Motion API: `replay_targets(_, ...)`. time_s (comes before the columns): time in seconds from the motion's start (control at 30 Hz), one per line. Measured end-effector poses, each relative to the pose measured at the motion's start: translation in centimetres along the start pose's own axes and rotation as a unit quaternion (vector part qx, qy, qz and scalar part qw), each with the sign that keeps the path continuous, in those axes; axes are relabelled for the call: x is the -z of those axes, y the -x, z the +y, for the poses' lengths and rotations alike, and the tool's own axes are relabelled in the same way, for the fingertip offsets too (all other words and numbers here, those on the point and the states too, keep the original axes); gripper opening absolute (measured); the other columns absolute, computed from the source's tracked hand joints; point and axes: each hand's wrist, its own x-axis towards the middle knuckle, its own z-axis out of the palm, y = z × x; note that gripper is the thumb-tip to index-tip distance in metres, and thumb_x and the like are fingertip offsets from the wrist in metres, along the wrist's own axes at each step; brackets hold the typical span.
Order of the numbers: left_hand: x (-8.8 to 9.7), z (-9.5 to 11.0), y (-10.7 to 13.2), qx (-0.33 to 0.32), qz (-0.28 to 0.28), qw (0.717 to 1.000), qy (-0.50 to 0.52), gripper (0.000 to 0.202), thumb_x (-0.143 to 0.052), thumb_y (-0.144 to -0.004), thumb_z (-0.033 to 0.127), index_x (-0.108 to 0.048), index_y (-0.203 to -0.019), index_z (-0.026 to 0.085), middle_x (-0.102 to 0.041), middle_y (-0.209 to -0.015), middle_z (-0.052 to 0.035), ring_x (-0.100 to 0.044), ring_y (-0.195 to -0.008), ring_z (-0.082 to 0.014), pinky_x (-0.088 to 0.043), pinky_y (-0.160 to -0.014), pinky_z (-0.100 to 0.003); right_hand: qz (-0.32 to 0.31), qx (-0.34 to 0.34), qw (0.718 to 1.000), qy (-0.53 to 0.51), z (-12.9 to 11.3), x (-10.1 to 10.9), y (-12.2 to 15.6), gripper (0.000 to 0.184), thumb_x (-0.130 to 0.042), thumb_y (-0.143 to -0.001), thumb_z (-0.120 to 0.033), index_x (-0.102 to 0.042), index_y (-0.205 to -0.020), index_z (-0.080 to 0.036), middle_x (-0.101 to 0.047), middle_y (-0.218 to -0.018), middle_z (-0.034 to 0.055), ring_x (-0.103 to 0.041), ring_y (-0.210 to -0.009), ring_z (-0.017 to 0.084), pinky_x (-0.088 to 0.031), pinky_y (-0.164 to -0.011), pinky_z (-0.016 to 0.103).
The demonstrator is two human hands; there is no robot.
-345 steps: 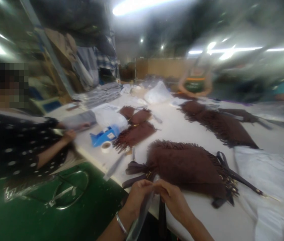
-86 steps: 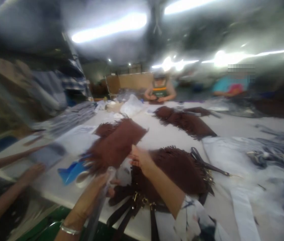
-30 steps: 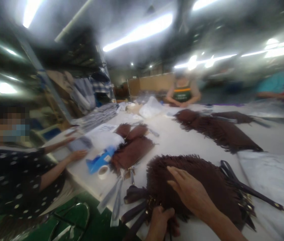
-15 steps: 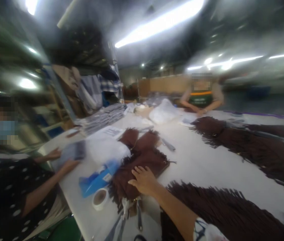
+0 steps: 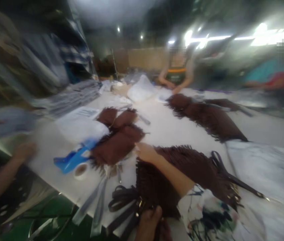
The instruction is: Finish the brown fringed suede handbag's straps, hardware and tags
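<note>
My left hand (image 5: pixel 148 222) is at the bottom edge, thumb on top, closed on the near edge of a dark brown fringed bag (image 5: pixel 159 187). Brass-coloured hardware and looped dark straps (image 5: pixel 123 199) lie just left of it. Reaching in from the right, my right hand (image 5: pixel 145 153) is at the far left corner of that bag, its fingers smeared by motion. Just beyond its fingertips lies a pile of reddish-brown fringed bags (image 5: pixel 118 144). Another dark fringed piece (image 5: pixel 194 160) with a long strap (image 5: pixel 244 187) extends to the right.
A tape roll (image 5: pixel 80 171), blue packet (image 5: pixel 75 157) and white plastic bag (image 5: pixel 83 129) lie left. More fringed bags (image 5: pixel 207 117) lie at the far right. A co-worker's hand (image 5: pixel 24 150) is at the left table edge; another person (image 5: pixel 176 72) is across the table.
The view has swung right and down. My right hand has left the bag pile and moved to the near fringed bag. My left hand has come into view.
</note>
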Motion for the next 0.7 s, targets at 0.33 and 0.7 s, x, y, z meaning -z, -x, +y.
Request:
replay_targets(0.33,-0.9,-1.0,-1.0,-0.132,0.01,0.99,-0.047,0.079,-0.047,-0.072,0.08,-0.067,-0.082,0.004,-0.065,-0.061,-0.0097,-0.058,-0.044,-0.0154,-0.045,-0.045,-0.026,0.201,-0.073,0.974,0.072,5.7,-0.4,27.6,0.034,-0.042,-0.095,-0.024,-0.058,-0.124,-0.018,-0.059,-0.131,0.0115,-0.054,-0.12,0.024,-0.045,-0.099,0.042)
replay_targets(0.7,1.6,-1.9,-0.5,-0.147,0.017,0.974,-0.169,0.052,-0.085,-0.058,0.036,-0.065,-0.099,0.01,-0.069,-0.075,-0.0039,-0.063,-0.058,-0.0149,-0.053,-0.057,-0.025,0.176,-0.179,0.966,0.064,1.8,-6.0,42.6,0.02,-0.052,-0.089,-0.017,-0.064,-0.104,-0.022,-0.063,-0.122,0.0066,-0.055,-0.115,0.021,-0.042,-0.1,0.036)
